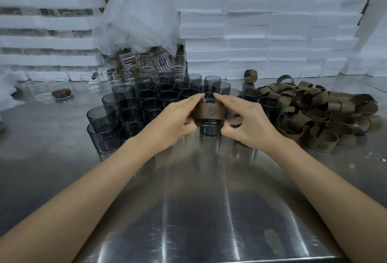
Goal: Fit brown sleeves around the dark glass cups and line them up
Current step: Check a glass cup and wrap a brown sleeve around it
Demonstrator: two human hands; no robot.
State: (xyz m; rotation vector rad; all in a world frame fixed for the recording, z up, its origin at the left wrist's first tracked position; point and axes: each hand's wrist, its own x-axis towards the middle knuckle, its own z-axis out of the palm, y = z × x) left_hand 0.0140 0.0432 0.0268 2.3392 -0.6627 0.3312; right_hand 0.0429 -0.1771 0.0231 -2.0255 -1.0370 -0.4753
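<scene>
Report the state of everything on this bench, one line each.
Left hand, gripping the held cup.
Right hand, gripping the same cup.
Held cup, upright, sleeved.
Brown sleeve, wrapped round the held cup.
Bare dark cups, upright, clustered, unsleeved.
Loose sleeves, heaped at right.
Clear glasses, behind, some tipped.

One wide-angle view, worn on the person's head, faces forward and down across a steel table (199, 210). It sits near the work: both forearms enter from the bottom corners, and the left hand (169, 120) and right hand (249, 120) meet on a cup (210, 130) just above frame centre. Foam blocks (261, 32) close the far side, their lines tilting at the edges, probably from the lens.
</scene>
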